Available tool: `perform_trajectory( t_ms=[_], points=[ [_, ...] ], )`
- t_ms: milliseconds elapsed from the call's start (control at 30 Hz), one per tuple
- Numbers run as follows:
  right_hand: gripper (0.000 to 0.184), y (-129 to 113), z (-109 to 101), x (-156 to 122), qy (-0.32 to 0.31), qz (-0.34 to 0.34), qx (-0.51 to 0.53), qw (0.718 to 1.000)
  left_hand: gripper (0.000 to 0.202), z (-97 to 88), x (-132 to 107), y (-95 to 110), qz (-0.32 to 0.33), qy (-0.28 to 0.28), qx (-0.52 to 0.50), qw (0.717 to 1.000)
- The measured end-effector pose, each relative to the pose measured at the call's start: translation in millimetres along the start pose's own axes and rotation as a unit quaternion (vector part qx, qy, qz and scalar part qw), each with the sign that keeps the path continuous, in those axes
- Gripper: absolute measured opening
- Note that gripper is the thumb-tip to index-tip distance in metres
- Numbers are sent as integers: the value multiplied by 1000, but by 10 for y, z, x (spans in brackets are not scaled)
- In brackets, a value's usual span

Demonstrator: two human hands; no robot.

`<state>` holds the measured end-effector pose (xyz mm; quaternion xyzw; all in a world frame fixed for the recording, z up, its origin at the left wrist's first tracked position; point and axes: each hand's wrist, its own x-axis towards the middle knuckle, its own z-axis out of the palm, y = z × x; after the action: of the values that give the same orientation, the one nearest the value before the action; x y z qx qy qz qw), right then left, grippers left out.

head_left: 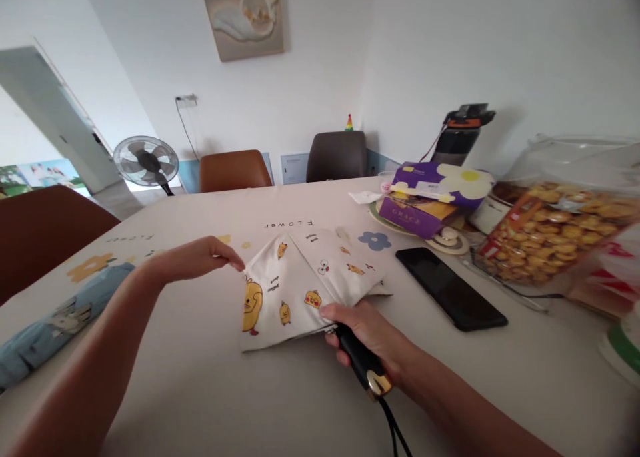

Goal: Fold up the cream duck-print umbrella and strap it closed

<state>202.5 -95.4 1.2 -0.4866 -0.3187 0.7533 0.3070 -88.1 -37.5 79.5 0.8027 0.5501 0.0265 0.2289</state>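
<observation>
A white folding umbrella (300,270) with yellow duck prints lies over the table, its canopy collapsed and its panels loose. My right hand (367,333) is closed around it where the canopy meets the black handle (361,360), which has a gold end and a dark wrist strap. With its fingertips pinched, my left hand (213,255) holds the canopy's left corner. The umbrella's ribs and shaft are hidden under the cloth. Near my left forearm lies a rolled blue cloth bundle (65,320), partly behind the arm.
Right of the umbrella lies a black phone (450,287). Beyond it are a purple tissue pack (443,183), a purple box (410,217), a dark bottle (457,137) and a clear bag of snacks (565,230). Chairs (235,170) and a fan (147,161) stand past the table (200,377).
</observation>
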Motion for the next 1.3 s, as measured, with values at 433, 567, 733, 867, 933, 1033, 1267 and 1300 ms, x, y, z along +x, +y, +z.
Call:
perform_trajectory(
  t_ms=[433, 567, 733, 867, 933, 1033, 1267, 1300],
  points=[
    [27, 59, 16, -13, -28, -28, -38, 998, 35, 819, 598, 412, -25, 308, -255, 916],
    [27, 38, 47, -66, -46, -16, -10, 999, 36, 796, 643, 228, -92, 325, -272, 901],
    [28, 5, 51, -75, -45, -46, 7, 998, 31, 697, 502, 372, -81, 399, -270, 873],
    [25, 6, 36, -56, -32, -41, 0, 999, 28, 703, 400, 593, -25, 381, -247, 891],
    [24, 5, 35, -57, -28, -44, 9, 999, 26, 718, 362, 650, -11, 353, -248, 902],
    [24, -6, 41, -69, -30, -39, 19, 999, 22, 736, 305, 696, 13, 318, -256, 913],
    [19, -48, 43, -80, -55, -40, 52, 996, 15, 846, 153, 942, 257, 221, -129, 932],
    [18, -49, 42, -79, -55, -36, 49, 997, 16, 871, 139, 985, 281, 211, -107, 930]
  ],
)
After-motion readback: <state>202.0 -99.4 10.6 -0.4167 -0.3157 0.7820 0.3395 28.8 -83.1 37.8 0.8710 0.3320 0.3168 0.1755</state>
